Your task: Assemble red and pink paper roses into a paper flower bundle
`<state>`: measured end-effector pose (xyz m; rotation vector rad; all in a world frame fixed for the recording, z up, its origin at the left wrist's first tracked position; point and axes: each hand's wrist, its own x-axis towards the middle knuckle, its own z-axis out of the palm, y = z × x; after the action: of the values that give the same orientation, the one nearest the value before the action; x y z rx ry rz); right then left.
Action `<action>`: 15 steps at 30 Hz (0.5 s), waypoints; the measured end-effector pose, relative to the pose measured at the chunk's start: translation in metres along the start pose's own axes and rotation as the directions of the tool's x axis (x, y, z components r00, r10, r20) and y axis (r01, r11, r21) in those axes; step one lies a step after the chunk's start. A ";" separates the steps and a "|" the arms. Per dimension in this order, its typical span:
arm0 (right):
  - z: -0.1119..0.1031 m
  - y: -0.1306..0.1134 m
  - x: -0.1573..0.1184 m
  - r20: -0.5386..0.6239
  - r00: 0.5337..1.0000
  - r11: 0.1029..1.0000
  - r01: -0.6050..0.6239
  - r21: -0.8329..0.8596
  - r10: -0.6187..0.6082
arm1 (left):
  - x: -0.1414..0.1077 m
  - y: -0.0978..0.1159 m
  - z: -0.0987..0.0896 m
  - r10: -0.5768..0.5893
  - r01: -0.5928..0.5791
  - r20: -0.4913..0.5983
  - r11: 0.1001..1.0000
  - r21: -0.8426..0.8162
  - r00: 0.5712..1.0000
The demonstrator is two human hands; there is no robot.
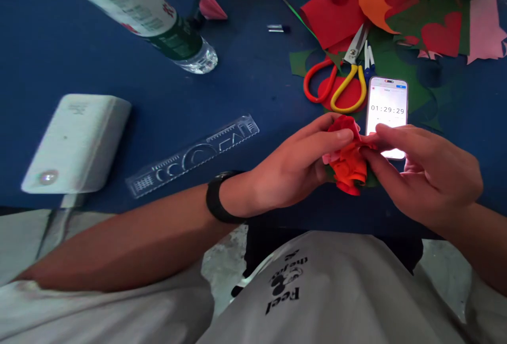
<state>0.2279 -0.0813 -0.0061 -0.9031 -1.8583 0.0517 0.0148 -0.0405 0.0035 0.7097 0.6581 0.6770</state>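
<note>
Blue counter (245, 91) carries scissors (336, 77) at twelve o'clock of a paper rose (348, 162), which both the left hand (301, 167) and right hand (428, 175) pinch with closed fingers, its red petals already rolled into a bloom, green base barely showing.

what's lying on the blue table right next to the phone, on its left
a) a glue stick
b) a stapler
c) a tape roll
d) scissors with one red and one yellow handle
d: the scissors, one loop red and one yellow, lie just left of the phone on the blue table.
</note>
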 end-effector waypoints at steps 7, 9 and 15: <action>-0.008 -0.003 0.002 0.129 0.991 0.996 -0.015 -0.089 0.026 | 0.002 -0.003 -0.005 -0.003 0.002 -0.012 0.999 -0.034 1.000; -0.008 -0.001 0.003 0.083 0.996 0.998 0.040 -0.052 -0.036 | 0.002 -0.004 -0.006 -0.016 0.015 -0.039 0.999 -0.035 0.999; -0.007 -0.001 0.004 0.142 0.989 0.998 -0.023 -0.057 0.031 | -0.003 -0.006 -0.008 0.075 -0.075 -0.018 0.997 0.031 0.997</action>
<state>0.2319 -0.0821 0.0010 -0.9847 -1.9888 0.0846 0.0091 -0.0438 -0.0048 0.7602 0.6630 0.7448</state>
